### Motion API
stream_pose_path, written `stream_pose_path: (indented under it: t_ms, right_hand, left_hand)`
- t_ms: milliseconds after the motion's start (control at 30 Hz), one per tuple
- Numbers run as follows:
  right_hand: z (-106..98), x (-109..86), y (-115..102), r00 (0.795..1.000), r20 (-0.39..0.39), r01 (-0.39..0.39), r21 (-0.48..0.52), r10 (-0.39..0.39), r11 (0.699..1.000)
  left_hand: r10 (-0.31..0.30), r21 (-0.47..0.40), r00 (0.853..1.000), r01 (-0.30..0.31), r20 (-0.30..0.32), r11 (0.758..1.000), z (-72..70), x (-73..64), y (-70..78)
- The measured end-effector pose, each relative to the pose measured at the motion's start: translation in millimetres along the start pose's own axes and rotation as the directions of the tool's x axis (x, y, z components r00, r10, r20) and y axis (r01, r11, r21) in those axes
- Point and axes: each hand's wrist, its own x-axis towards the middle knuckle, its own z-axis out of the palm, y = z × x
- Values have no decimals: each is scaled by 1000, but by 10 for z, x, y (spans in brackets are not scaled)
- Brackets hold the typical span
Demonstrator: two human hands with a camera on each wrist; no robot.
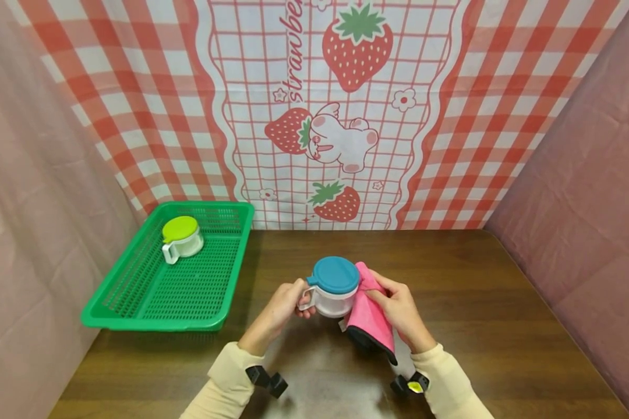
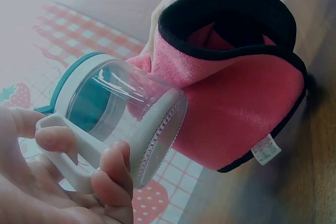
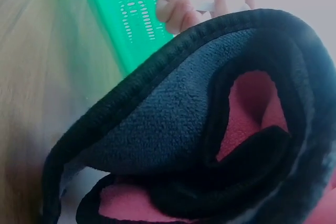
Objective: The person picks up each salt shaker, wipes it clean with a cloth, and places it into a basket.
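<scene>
Curling my left hand [image 1: 285, 304] round the white handle [image 1: 307, 298], I hold the clear jar [image 1: 334, 304] over the table [image 1: 477, 302], its blue lid [image 1: 336, 274] uppermost. Gripping by the handle, I judge, keeps my fingers off the wall, so the far side from the handle lies free for the pink cloth [image 1: 372, 320]. My right hand [image 1: 400, 308] pinches that cloth near its top, thumb against fingers, and the rest hangs down in a loose fold with its dark edging lowest. A second jar [image 1: 190, 244] with a lime lid [image 1: 180, 228] stands inside the green basket [image 1: 157, 323], well apart on my left, probably there to be out of my hands' way.

Where cloth meets jar I can't be sure: it seems to touch the wall, but the folds cover the spot. From the right wrist, dark folds fill most of the view and hide the jar's body; only part of my left hand, a sliver of handle and a cut-off stretch of basket show past them. The print on the cloth's white label [image 2: 266, 149] is too small to read.
</scene>
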Motion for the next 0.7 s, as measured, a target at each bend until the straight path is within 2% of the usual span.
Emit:
stream_pose_path:
  t_ms: [167, 400, 700]
  right_hand:
    - [19, -13, 13, 999, -25, 30, -25, -30, 999]
    - [22, -52, -21, 997, -62, 48, 6, -47, 999]
    - [43, -61, -44, 998, -40, 41, 5, -40, 999]
  left_hand:
    - [2, -33, 1000, -2, -12, 999, -9, 7, -9]
    - [7, -42, 1000, -8, -9, 999, -31, 10, -16]
    - [7, 37, 1000, -7, 4, 999, -20, 19, -16]
